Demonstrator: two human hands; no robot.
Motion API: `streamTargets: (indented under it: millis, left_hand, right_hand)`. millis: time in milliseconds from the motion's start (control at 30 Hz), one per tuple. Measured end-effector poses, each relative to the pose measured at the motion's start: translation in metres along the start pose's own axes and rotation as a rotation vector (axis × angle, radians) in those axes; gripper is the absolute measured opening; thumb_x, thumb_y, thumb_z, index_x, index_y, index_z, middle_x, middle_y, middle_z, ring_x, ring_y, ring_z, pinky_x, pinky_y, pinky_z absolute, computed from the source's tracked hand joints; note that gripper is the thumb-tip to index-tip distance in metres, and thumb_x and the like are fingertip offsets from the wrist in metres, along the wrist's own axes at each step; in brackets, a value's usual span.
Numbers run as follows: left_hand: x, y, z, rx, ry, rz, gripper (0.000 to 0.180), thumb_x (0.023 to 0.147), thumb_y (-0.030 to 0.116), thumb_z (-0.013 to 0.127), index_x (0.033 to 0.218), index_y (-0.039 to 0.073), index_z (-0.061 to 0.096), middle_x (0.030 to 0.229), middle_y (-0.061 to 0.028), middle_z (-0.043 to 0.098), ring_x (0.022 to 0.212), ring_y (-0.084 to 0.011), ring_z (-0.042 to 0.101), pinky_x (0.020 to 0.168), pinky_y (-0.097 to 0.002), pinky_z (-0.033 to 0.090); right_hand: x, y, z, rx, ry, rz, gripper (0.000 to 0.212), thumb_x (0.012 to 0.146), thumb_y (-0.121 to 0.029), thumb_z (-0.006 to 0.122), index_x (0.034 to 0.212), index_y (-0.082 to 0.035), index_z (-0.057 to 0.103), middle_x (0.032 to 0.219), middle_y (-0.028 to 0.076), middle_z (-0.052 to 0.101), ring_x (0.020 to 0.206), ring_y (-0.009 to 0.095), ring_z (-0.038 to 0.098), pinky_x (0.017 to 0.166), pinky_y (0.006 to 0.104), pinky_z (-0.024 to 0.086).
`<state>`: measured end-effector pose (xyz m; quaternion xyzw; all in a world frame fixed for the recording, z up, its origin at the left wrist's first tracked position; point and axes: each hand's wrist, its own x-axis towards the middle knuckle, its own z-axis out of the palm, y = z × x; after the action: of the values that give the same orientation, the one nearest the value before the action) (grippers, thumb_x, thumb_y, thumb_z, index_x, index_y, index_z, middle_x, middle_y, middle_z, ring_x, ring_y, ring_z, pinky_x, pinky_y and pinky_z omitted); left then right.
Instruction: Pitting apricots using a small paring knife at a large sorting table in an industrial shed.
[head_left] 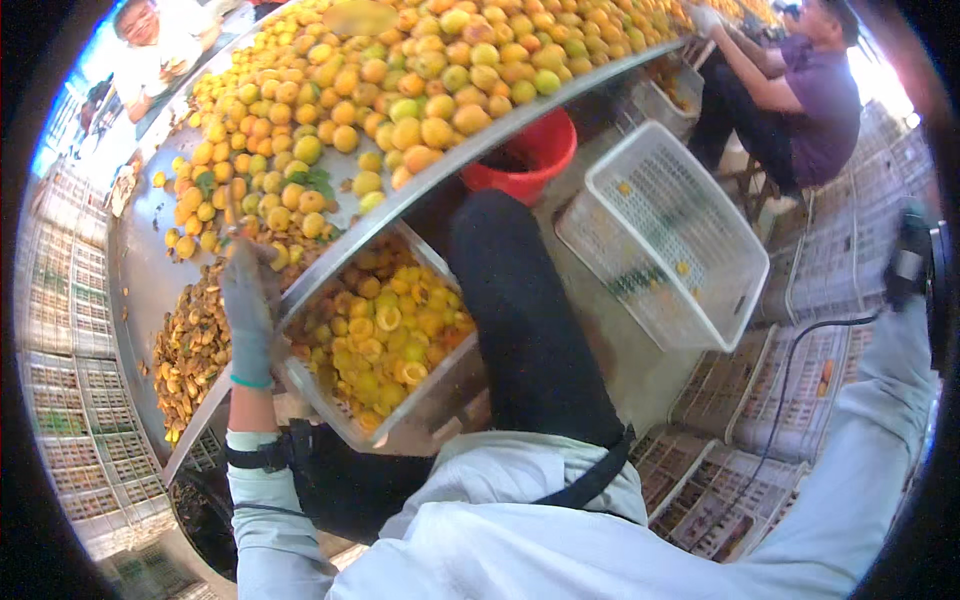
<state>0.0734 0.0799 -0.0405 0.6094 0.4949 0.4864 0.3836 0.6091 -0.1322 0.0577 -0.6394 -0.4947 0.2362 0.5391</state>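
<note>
My left hand (pixel 248 300), in a grey glove with a green cuff edge, is over the metal table's near edge, beside a heap of whole apricots (pixel 420 100). Motion smears its fingers; a brownish, narrow shape shows at their tips, too blurred to name. Just right of this hand, a crate (pixel 425 405) by my legs is filled with halved yellow apricots (pixel 385 340). Brown pits and scraps (pixel 195 340) lie heaped on the table to its left. My right arm stretches far right; my right hand (pixel 910 235) is dark at the picture's rim, its fingers unclear.
A red bucket (pixel 535 155) stands under the table edge. Right of my knee, a white plastic crate (pixel 680 240) leans with a few fruits inside. Stacked crates (pixel 75 330) line the left; more lie at right. One co-worker (pixel 815 100) sits right, another (pixel 160 50) far left.
</note>
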Motion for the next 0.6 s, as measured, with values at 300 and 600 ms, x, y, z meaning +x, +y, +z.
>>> streamTargets:
  millis: [300, 600]
  left_hand:
    - [0.007, -0.011, -0.001, 0.084, 0.097, -0.146, 0.045, 0.091, 0.049, 0.048, 0.08, 0.006, 0.058, 0.053, 0.0074, 0.037, 0.042, -0.0027, 0.029, 0.038, -0.0226, 0.02]
    - [0.004, -0.002, 0.008, -0.084, 0.029, -0.266, 0.042, 0.091, 0.05, 0.049, 0.079, 0.01, 0.054, 0.055, 0.0075, 0.033, 0.043, -0.0027, 0.028, 0.037, -0.0204, 0.018]
  right_hand:
    - [-0.244, 0.332, 0.132, -0.873, -0.619, 0.16, 0.045, 0.089, -0.023, 0.049, 0.131, -0.005, 0.045, 0.118, 0.016, 0.058, 0.106, 0.029, 0.057, 0.09, 0.0341, 0.044]
    - [-0.3, 0.354, 0.172, 0.034, -0.181, 0.96, 0.059, 0.088, -0.026, 0.055, 0.137, -0.003, 0.032, 0.134, 0.018, 0.043, 0.123, 0.026, 0.042, 0.102, 0.0339, 0.034]
